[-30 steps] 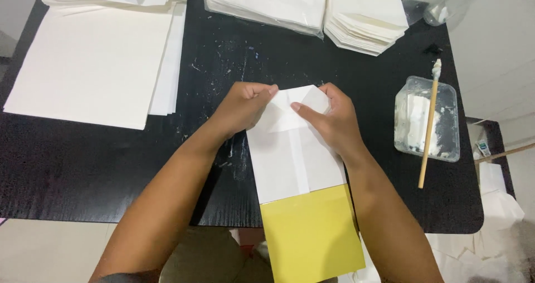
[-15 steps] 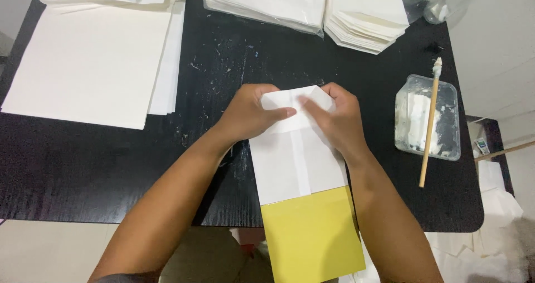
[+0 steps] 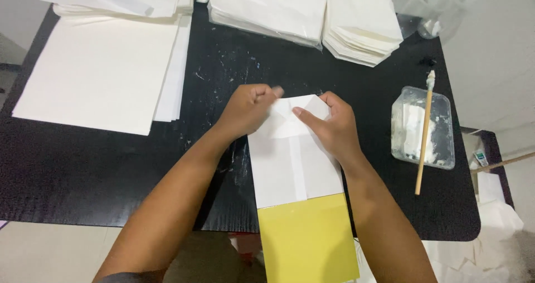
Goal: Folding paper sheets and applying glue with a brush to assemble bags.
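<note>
Head view showed a white paper bag [image 3: 292,160] lying flat on the black table [image 3: 83,166], its top end pinned under both hands. The left hand [image 3: 251,107] was curled almost closed on the folded flap; the right hand [image 3: 329,128] pressed half-open, thumb on the crease. The paper looked light, thin and easily creased, best held at its folded edges. A yellow board [image 3: 309,241] stuck out below.

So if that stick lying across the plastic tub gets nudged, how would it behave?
The stick looks thin and light, so it would probably shift easily. It rests on the tub rim, overhanging the table, so it may pivot or roll off. Its white-coated tip might smear.
</note>
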